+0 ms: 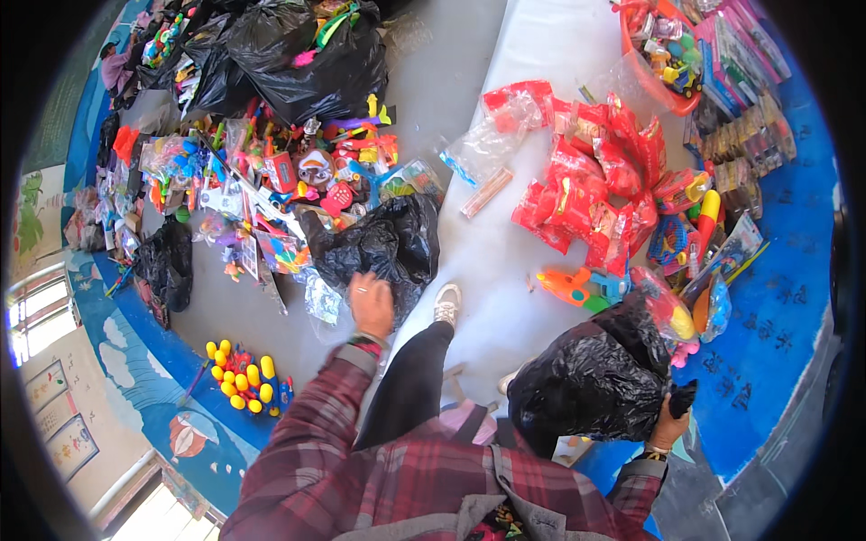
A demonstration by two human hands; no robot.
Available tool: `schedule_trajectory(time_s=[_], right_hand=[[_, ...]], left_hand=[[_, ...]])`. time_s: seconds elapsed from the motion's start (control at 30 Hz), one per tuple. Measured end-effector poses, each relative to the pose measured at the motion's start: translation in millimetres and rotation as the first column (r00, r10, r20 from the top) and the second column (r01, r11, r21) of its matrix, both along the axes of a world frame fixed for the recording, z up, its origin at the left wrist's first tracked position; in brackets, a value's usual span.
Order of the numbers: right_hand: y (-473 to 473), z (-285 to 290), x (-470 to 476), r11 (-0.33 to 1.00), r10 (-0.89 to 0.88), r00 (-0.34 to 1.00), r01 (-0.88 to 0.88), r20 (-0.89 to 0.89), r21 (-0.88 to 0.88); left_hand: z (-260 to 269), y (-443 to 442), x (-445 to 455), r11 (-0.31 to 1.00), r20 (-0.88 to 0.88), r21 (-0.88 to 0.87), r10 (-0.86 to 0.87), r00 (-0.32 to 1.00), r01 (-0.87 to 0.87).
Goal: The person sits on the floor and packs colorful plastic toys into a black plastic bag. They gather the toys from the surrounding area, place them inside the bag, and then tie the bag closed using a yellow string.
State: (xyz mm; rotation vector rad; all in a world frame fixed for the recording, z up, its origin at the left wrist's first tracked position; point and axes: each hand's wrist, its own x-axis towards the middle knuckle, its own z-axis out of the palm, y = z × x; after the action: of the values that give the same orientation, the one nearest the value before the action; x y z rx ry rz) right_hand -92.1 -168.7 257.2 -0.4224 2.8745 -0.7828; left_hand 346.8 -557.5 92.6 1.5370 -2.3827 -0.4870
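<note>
My right hand grips a full black plastic bag by its gathered edge, beside my right leg. My left hand reaches forward, fingers curled, over the near edge of another black plastic bag on the floor. Whether those fingers pinch the film is hidden by the back of the hand. Ahead of the right-hand bag lie an orange, blue and green toy water gun and a heap of red plastic packets.
Mixed toys are piled at the left, below large black bags. Yellow-tipped toys stand by the left wall. An orange basket holds small toys, near stacked boxes. A person is at the far left.
</note>
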Motion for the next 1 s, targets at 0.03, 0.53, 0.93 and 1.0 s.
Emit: schedule_trajectory(time_s=[0.03,0.53,0.93,1.0], right_hand=[[-12,21,9,0.988,0.147,0.983,-0.142,-0.113,0.057],[-166,-13,-16,0.593,0.439,0.842,-0.533,0.313,0.603],[-292,-89,51,0.946,0.186,0.711,-0.317,0.679,0.073],[-301,-106,51,0.924,0.189,0.761,-0.351,0.620,0.149]], left_hand=[[14,-25,16,0.998,0.044,-0.057,0.016,0.999,-0.013],[102,-277,-92,0.985,0.038,-0.122,-0.119,0.992,0.123],[-5,-401,-199,0.992,0.148,-0.014,-0.119,0.982,0.123],[-29,-419,-210,0.993,0.353,0.097,-0.092,0.931,0.061]])
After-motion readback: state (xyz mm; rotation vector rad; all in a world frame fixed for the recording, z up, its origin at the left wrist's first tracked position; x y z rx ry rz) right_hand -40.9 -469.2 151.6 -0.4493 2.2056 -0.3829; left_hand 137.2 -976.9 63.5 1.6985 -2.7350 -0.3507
